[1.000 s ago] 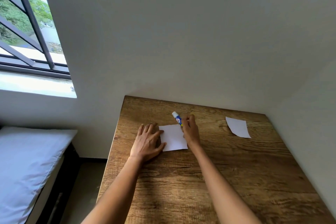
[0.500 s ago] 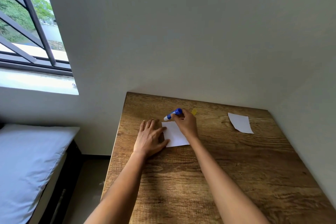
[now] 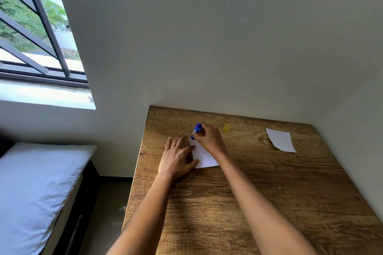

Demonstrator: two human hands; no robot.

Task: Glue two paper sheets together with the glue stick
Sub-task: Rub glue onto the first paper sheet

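The left hand lies flat with fingers spread, pressing a paper down near the tabletop's left edge. The right hand pinches the blue glue stick, tip down on the paper's far corner. A second paper lies near the far right corner, well apart, with a yellow cap between them.

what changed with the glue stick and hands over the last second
The right hand swung the glue stick from the sheet's far right corner to its far left corner, flipping it so the blue end points up and the tip meets the paper sheet. The left hand stayed flat, pinning the sheet's left edge. The second sheet and yellow cap did not move.
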